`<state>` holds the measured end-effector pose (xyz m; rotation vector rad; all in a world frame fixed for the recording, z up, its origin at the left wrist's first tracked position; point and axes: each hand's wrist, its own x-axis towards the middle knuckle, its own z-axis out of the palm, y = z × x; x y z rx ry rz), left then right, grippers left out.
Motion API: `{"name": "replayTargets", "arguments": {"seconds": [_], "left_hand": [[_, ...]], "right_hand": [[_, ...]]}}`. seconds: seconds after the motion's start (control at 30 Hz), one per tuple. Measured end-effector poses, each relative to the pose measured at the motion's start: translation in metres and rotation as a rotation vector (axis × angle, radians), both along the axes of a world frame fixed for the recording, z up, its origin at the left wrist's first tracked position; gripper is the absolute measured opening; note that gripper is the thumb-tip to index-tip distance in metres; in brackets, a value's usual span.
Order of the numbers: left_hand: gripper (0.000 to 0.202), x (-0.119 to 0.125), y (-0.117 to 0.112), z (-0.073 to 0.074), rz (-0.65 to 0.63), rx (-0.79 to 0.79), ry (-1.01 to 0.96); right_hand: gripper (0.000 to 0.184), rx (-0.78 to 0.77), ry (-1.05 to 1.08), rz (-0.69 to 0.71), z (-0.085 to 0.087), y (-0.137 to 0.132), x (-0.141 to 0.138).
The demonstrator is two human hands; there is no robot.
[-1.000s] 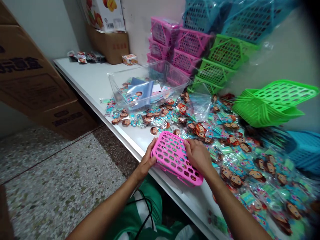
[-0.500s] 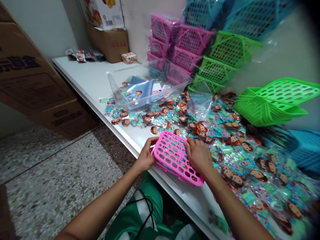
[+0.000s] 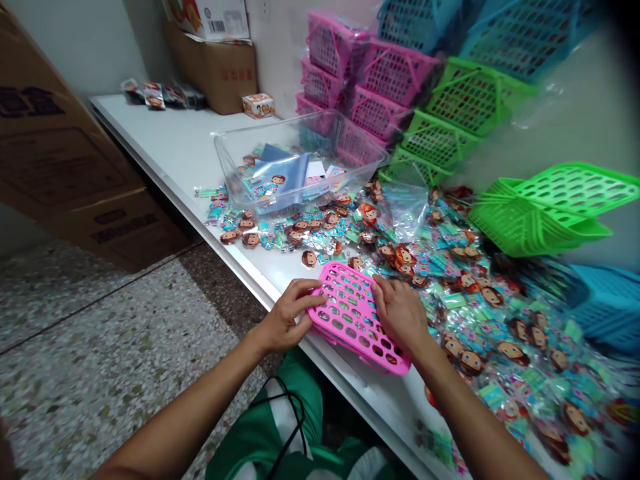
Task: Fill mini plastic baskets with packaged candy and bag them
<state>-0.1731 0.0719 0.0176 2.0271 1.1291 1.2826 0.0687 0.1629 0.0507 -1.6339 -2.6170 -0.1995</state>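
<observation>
A pink perforated plastic basket (image 3: 350, 313) lies upside down at the near edge of the white table (image 3: 170, 143). My left hand (image 3: 287, 313) grips its left rim, fingers curled over the edge. My right hand (image 3: 400, 312) presses on its right side, fingers bent over the holes. Small packets printed with a cartoon face (image 3: 465, 313) lie scattered all around the basket.
A clear plastic bin (image 3: 300, 167) with packets stands behind. Stacks of pink baskets (image 3: 360, 87), green baskets (image 3: 450, 127) and blue ones (image 3: 515, 33) line the wall; more green baskets (image 3: 545, 213) lie at right. Cardboard boxes (image 3: 65, 167) lean at left over the speckled floor.
My left hand has slid from the basket's side up onto its rim, fingers now over the top. The basket has settled slightly lower on the table edge.
</observation>
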Motion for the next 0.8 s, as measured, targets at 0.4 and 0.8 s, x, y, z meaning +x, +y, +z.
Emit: {"name": "replayTargets", "arguments": {"seconds": [0.4, 0.8], "left_hand": [[0.052, 0.025, -0.013, 0.005, 0.089, -0.258, -0.208], [0.035, 0.024, -0.016, -0.009, 0.131, -0.152, -0.243]], "right_hand": [[0.043, -0.004, 0.041, 0.013, -0.001, -0.001, 0.000], [0.053, -0.060, 0.176, 0.237, -0.001, -0.001, 0.007]]}}
